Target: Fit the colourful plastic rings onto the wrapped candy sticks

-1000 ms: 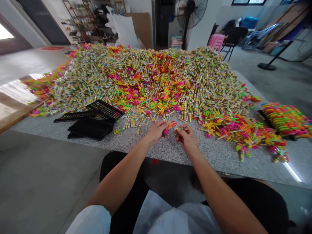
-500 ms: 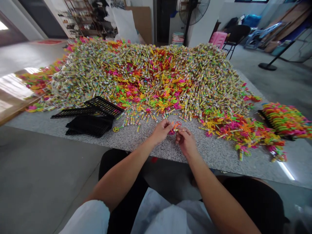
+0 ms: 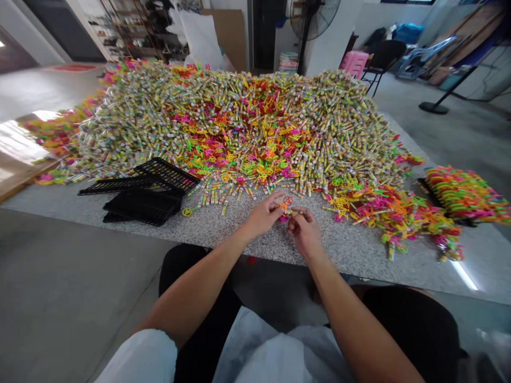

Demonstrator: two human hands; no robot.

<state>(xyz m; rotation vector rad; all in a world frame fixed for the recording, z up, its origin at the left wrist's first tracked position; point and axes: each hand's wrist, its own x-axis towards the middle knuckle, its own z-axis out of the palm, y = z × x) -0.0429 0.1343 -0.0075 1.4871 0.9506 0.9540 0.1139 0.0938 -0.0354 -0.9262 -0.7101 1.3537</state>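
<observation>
My right hand point(image 3: 305, 230) pinches a small printed tube point(image 3: 296, 212) between thumb and fingers. At the tube's left end is an orange-red looped plastic piece point(image 3: 287, 201). My left hand point(image 3: 261, 215) is just left of it, thumb and index finger apart, the tips close to the orange piece; whether they touch it is hard to tell. A pink plastic piece point(image 3: 283, 218) shows below, between the hands. Beyond them, loose printed tubes point(image 3: 215, 192) lie at the foot of a large heap point(image 3: 239, 117) of tubes and bright plastic pieces.
Black slatted trays point(image 3: 146, 205) are stacked loosely on the speckled tabletop point(image 3: 223, 234) at left. To the right lies a spread of coloured pieces point(image 3: 399, 213), with a filled black tray point(image 3: 467, 194) beyond. A standing fan point(image 3: 313, 16) and pink stools point(image 3: 354, 63) are behind the table.
My left thumb and index finger have parted from their pinch near the orange piece. My right hand keeps hold of the tube, which now shows more clearly. The view has shifted slightly.
</observation>
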